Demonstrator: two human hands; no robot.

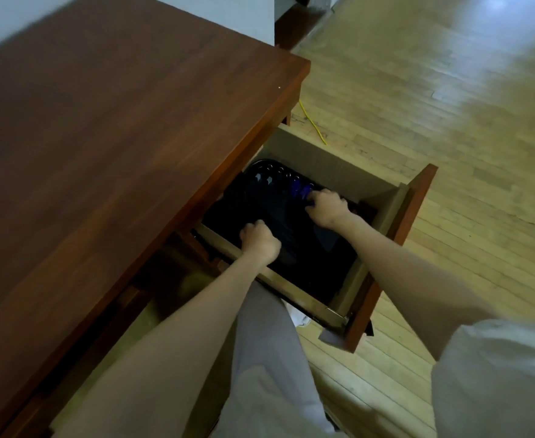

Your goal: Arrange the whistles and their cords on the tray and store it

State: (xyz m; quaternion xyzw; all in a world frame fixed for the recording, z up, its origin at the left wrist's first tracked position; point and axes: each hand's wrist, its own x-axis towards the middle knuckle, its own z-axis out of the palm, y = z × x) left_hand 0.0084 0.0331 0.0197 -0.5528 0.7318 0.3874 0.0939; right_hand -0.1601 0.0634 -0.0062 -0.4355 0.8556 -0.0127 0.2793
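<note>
The black plastic tray (307,257) lies inside the pulled-out drawer (323,159) of pale wood with a red-brown front, filling most of its floor. Along the tray's far rim I make out a row of whistles: two blue ones (301,187) at the right end and darker ones (261,178) further left, with small pale rings (280,169) just beyond them.

The left hand (259,240) reaches over the drawer's near side wall, fingers curled down onto the tray's near rim in a grip. The right hand (326,207) is curled on the tray's right part, knuckles up, just beside the blue whistles. It appears to grip the rim there too.

The red-brown wooden counter (101,137) overhangs the drawer's inner end and covers that corner of the tray. Beyond lies a pale wooden plank floor (449,121) with a thin yellow cable (312,121) on it near the counter's leg. A grey trouser leg (266,343) and a white sleeve (496,374) fill the foreground.

The tray's interior is very dark, so I cannot pick out the cords or count the whistles, and both hands' fingertips are hidden.
</note>
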